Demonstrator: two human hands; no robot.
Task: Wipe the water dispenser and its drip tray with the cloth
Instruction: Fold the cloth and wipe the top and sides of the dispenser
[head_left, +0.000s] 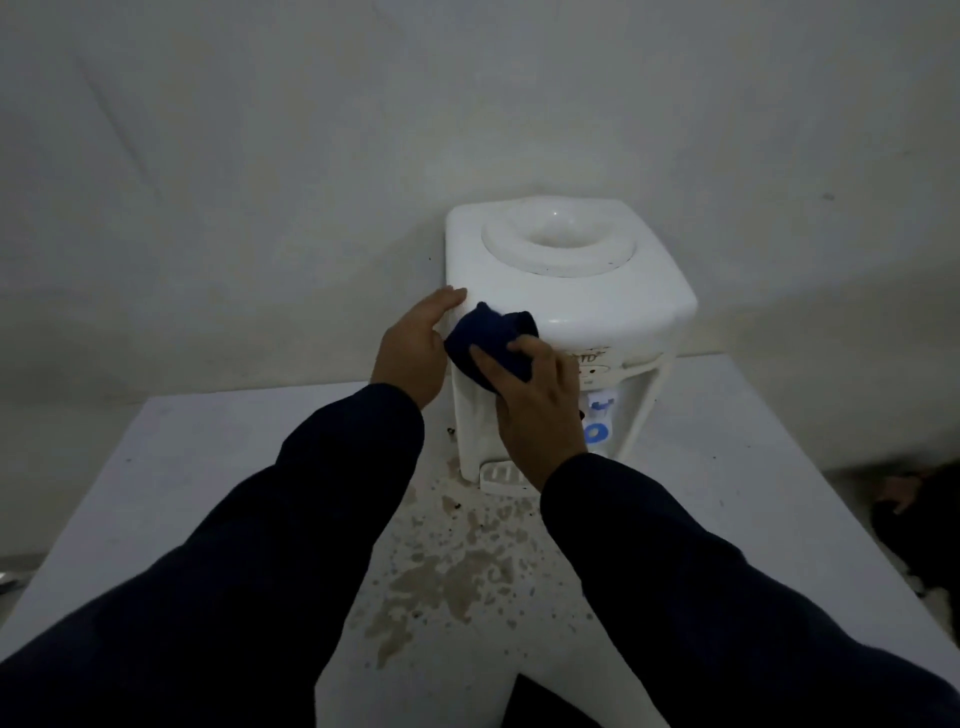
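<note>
A white countertop water dispenser (597, 291) stands at the back of a white table, with no bottle in its round top socket. My right hand (535, 400) presses a dark blue cloth (491, 340) against the dispenser's front left corner, just under the top edge. My left hand (415, 353) lies flat against the dispenser's left side, fingers together, holding nothing. A blue tap (597, 431) shows just right of my right wrist. The white slotted drip tray (501, 475) sticks out at the dispenser's foot, partly hidden by my right wrist.
The white table (208, 467) has brown stains and spots (452, 566) in front of the dispenser. A plain wall rises close behind. A dark shape (914, 519) lies beyond the table's right edge.
</note>
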